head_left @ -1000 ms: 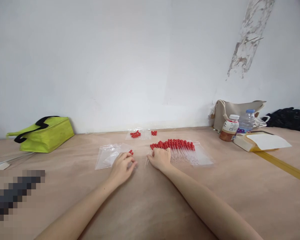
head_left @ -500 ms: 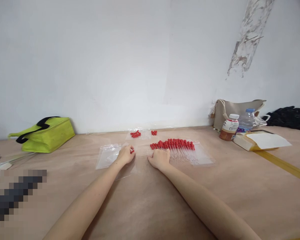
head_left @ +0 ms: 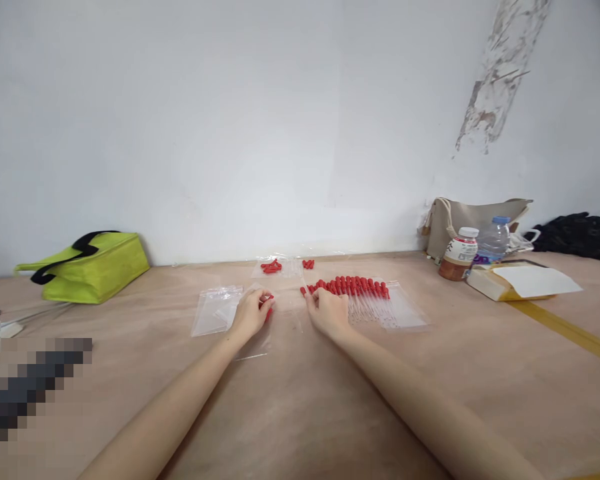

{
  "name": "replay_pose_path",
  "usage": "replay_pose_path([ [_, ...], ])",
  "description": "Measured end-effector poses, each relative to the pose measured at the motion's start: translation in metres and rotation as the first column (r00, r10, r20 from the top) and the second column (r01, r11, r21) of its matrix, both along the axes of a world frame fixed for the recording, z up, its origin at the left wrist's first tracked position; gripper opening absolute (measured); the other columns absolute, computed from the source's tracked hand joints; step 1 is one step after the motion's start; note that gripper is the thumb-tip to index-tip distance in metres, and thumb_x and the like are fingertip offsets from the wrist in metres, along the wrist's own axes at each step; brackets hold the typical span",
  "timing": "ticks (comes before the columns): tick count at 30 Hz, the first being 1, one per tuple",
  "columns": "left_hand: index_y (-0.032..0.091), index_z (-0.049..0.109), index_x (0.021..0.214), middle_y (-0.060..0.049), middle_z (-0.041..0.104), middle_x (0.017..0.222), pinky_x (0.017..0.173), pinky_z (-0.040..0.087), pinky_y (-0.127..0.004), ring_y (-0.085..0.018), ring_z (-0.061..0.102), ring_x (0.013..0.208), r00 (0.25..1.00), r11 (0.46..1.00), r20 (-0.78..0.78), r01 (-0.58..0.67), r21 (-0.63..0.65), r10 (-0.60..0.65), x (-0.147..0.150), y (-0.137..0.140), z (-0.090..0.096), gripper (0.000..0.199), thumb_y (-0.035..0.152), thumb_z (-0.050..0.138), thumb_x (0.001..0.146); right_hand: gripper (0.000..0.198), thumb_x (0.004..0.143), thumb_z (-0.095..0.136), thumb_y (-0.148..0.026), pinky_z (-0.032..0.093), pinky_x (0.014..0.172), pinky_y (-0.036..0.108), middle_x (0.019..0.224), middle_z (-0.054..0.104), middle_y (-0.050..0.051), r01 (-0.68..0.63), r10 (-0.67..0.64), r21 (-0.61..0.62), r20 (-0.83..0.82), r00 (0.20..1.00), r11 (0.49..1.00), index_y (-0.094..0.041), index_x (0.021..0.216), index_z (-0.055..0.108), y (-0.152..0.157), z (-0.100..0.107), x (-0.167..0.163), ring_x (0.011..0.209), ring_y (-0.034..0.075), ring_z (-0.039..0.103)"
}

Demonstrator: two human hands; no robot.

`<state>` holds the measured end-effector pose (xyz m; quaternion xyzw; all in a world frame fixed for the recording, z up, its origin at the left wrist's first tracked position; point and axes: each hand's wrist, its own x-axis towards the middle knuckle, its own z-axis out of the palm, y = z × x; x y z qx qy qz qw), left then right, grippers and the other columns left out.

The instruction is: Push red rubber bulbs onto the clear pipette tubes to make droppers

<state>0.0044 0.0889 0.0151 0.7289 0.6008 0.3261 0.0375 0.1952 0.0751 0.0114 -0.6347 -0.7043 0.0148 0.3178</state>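
My left hand (head_left: 253,313) is closed around a red rubber bulb (head_left: 269,313), part of which shows past the fingertips. Under that hand lie clear plastic bags (head_left: 213,320). A row of droppers (head_left: 363,287) with red bulbs and thin clear stems lies to the right, bulbs toward the wall. At the row's left end my right hand (head_left: 333,312) has its thumb and fingers drawn together among the droppers, and whatever they pinch is hidden. One dropper (head_left: 303,292) lies just left of its fingertips.
By the wall lie loose red bulbs (head_left: 272,267), clear tubes (head_left: 291,269) and more red bulbs (head_left: 308,264). Another clear bag (head_left: 411,310) is right of the row. A green bag (head_left: 97,270) stands left; bottles (head_left: 459,255), a box (head_left: 495,285) and a beige bag (head_left: 485,217) stand right.
My right hand has shifted slightly right and toward the wall, its thumb and fingertips now at the red bulbs. My left hand has turned a little, showing more of the red bulb.
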Motion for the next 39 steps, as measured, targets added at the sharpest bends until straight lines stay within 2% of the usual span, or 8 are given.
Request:
replay_pose_path([
  [3,0.018,0.061,0.088,-0.004,0.057,0.086,0.074,0.044,-0.027,-0.017,0.055,0.083,0.994,0.993,0.002,0.107,0.045,-0.107,0.001,-0.020,-0.001,0.019,0.029,0.047,0.081,0.022,0.086,0.036,-0.029,0.027,0.070,0.027,0.081,0.063,0.003,-0.168,0.170,0.152,-0.005,0.985,0.974,-0.016,0.082,0.054,-0.012,-0.004,0.023,0.073,0.013,0.055],
  [6,0.018,0.061,0.090,-0.004,0.054,0.087,0.071,0.046,-0.027,-0.016,0.054,0.081,0.969,0.964,0.029,0.241,0.112,-0.246,0.007,-0.041,-0.006,0.020,0.029,0.045,0.083,0.021,0.087,0.034,-0.022,0.027,0.070,0.027,0.086,0.061,0.005,-0.352,0.334,0.268,0.111,0.936,0.897,-0.016,0.094,0.054,-0.025,-0.012,0.040,0.078,0.014,0.054],
  [9,0.020,0.061,0.090,-0.003,0.056,0.088,0.077,0.045,-0.030,-0.016,0.054,0.085,0.937,0.924,0.038,0.335,0.183,-0.347,0.014,-0.055,-0.014,0.019,0.028,0.044,0.084,0.023,0.087,0.034,-0.019,0.028,0.071,0.028,0.086,0.060,0.005,-0.466,0.435,0.306,0.169,0.885,0.830,-0.018,0.098,0.054,-0.036,-0.020,0.047,0.078,0.015,0.052],
  [14,0.021,0.060,0.091,-0.002,0.062,0.085,0.091,0.037,-0.040,-0.016,0.054,0.083,0.910,0.883,-0.049,0.412,0.227,-0.412,0.019,-0.062,-0.019,0.017,0.027,0.047,0.084,0.021,0.086,0.037,-0.017,0.027,0.073,0.030,0.084,0.061,0.004,-0.504,0.487,0.295,0.134,0.863,0.812,-0.018,0.091,0.056,-0.048,-0.027,0.042,0.075,0.014,0.051],
  [18,0.021,0.060,0.091,-0.002,0.064,0.084,0.086,0.041,-0.039,-0.017,0.055,0.081,0.895,0.869,-0.095,0.446,0.214,-0.436,0.020,-0.063,-0.018,0.017,0.028,0.047,0.084,0.020,0.086,0.037,-0.019,0.027,0.073,0.030,0.084,0.061,0.005,-0.513,0.494,0.286,0.140,0.858,0.810,-0.018,0.091,0.057,-0.050,-0.028,0.039,0.075,0.014,0.051],
  [24,0.020,0.060,0.092,-0.003,0.064,0.086,0.082,0.042,-0.036,-0.016,0.055,0.082,0.897,0.871,-0.066,0.441,0.215,-0.438,0.021,-0.065,-0.018,0.018,0.027,0.045,0.085,0.020,0.085,0.039,-0.018,0.026,0.075,0.031,0.085,0.061,0.004,-0.536,0.516,0.265,0.146,0.844,0.802,-0.018,0.091,0.057,-0.049,-0.028,0.039,0.075,0.013,0.051],
  [33,0.018,0.057,0.083,-0.001,0.060,0.076,0.071,0.041,-0.030,-0.014,0.050,0.072,0.869,0.851,-0.096,0.495,0.177,-0.486,0.021,-0.069,-0.014,0.017,0.027,0.043,0.086,0.015,0.083,0.044,-0.018,0.028,0.072,0.028,0.078,0.059,0.002,-0.636,0.620,0.182,0.142,0.771,0.750,-0.018,0.088,0.058,-0.043,-0.030,0.042,0.073,0.012,0.051],
  [39,0.019,0.059,0.085,-0.002,0.059,0.073,0.073,0.039,-0.031,-0.015,0.050,0.072,0.840,0.828,-0.164,0.539,0.151,-0.517,0.019,-0.071,-0.014,0.019,0.027,0.042,0.087,0.018,0.084,0.044,-0.018,0.025,0.071,0.028,0.080,0.061,0.002,-0.683,0.659,0.170,0.179,0.730,0.710,-0.020,0.093,0.059,-0.038,-0.026,0.046,0.072,0.011,0.052],
])
